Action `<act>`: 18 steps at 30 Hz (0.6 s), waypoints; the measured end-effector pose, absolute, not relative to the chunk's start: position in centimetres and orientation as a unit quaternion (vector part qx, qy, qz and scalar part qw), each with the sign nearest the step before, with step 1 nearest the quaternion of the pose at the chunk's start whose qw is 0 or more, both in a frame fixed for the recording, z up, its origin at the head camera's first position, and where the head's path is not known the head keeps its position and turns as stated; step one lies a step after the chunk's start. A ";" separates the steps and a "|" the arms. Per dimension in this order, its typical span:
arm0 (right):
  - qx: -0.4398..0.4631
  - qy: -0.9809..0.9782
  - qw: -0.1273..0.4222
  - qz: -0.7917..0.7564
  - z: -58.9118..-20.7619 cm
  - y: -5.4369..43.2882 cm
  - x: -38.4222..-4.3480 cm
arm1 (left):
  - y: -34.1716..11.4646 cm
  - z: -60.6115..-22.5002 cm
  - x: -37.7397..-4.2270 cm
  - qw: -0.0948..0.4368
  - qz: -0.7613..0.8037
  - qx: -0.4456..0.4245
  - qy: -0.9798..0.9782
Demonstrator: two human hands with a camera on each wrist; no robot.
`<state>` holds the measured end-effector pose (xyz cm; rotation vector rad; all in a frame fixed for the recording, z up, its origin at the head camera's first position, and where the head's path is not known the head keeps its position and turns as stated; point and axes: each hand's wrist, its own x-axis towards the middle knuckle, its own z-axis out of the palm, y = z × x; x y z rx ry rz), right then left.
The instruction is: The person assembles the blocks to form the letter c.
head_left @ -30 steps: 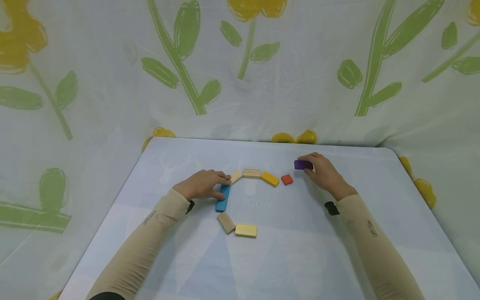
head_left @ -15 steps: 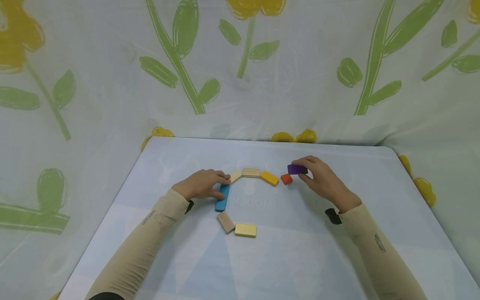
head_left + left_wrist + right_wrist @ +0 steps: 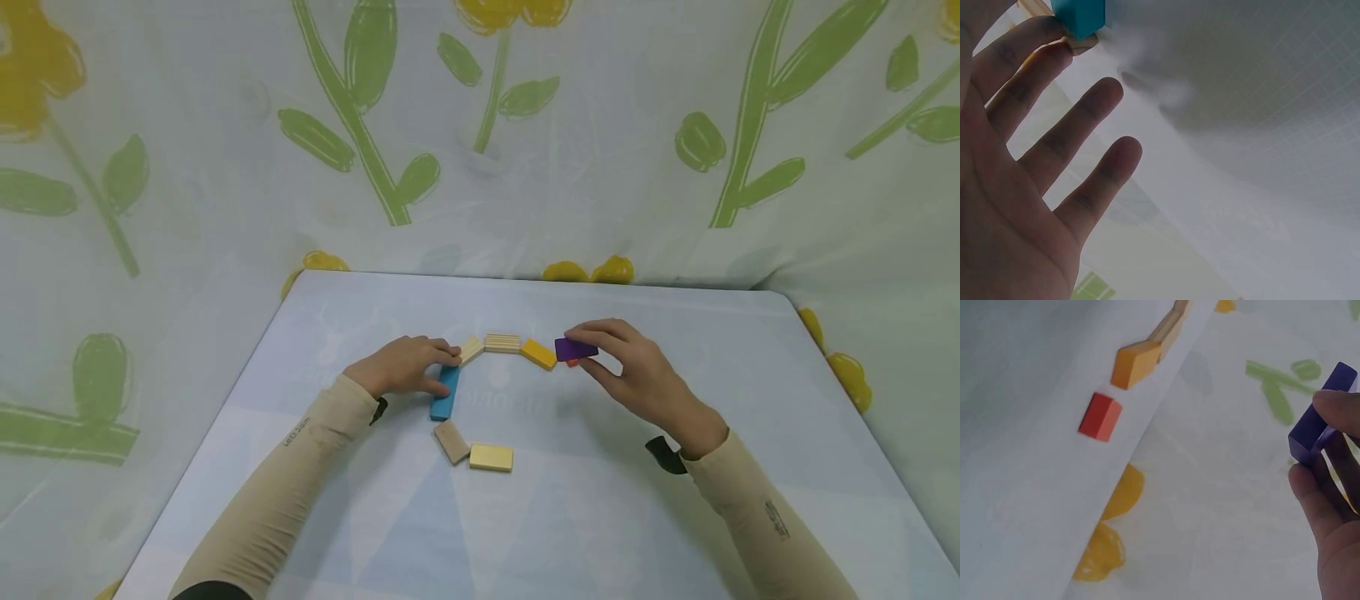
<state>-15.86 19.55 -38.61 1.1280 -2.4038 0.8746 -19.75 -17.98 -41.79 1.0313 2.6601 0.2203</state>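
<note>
My right hand (image 3: 637,379) pinches a purple block (image 3: 576,349) between thumb and fingers, held up above the table; in the head view it overlaps the red block (image 3: 1100,417). In the right wrist view the red block sits apart from the held one, beside the orange-yellow block (image 3: 1136,364). My left hand (image 3: 401,367) rests at the blue block (image 3: 442,406), its thumb on the near part and its fingertips at the far end by a pale wooden block (image 3: 472,351). The left wrist view shows the other fingers (image 3: 1100,100) spread and fairly straight.
A ridged pale block (image 3: 502,343) continues the curved row toward the orange-yellow one. Below the blue block lie a tan block (image 3: 452,442) and a light yellow block (image 3: 491,457). The white table's (image 3: 637,517) far edge lies behind the row, with a flowered cloth (image 3: 562,208) beyond.
My right hand has moved left with the purple block, from right of the red block to overlapping it in the head view. The left hand has stayed at the blue block.
</note>
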 end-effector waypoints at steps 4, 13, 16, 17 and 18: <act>0.419 -0.834 0.171 0.316 -38.2 19.1 -15.0 | -17.9 -41.7 -19.6 0.141 0.077 0.355 0.921; 0.478 -0.802 0.185 0.305 -38.6 18.3 -13.4 | -17.9 -41.4 -19.4 0.140 0.071 0.358 0.921; 0.501 -0.795 0.174 0.294 -39.1 18.2 -12.8 | -17.9 -41.4 -19.4 0.140 0.073 0.359 0.920; 0.507 -0.794 0.168 0.291 -39.3 18.2 -12.7 | -17.9 -41.4 -19.4 0.140 0.073 0.358 0.920; 0.511 -0.793 0.162 0.289 -39.5 18.2 -12.5 | -17.9 -41.5 -19.4 0.141 0.074 0.357 0.920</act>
